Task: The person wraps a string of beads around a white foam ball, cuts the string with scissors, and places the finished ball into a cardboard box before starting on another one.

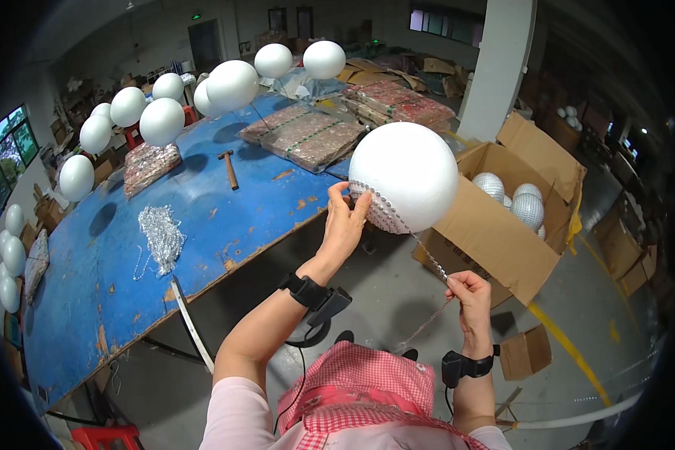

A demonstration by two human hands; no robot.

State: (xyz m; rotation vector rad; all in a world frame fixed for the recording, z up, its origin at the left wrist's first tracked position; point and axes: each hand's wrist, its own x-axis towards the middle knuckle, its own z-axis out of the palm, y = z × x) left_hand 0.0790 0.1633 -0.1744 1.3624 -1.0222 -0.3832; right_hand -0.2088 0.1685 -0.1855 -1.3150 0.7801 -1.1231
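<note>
A large white ball (405,169), its lower left wrapped in rows of small silver beads, stands off the table's right edge. My left hand (343,225) is at its lower left side, thumb and fingers pressed to the ball beside the beaded rows. A silver bead strand (430,256) runs taut from the ball down to my right hand (469,292). Thumb and forefinger of that hand pinch the strand, and its loose end hangs below toward my apron. What holds the ball up is mostly hidden.
On the blue table (225,225) lie a heap of silver bead strands (161,238), a hammer (229,169) and wrapped bundles (304,135). Several white balls (161,121) stand on rods along its far side. At right, an open carton (495,247) holds silver-covered balls (527,210). A pillar (497,75) rises behind.
</note>
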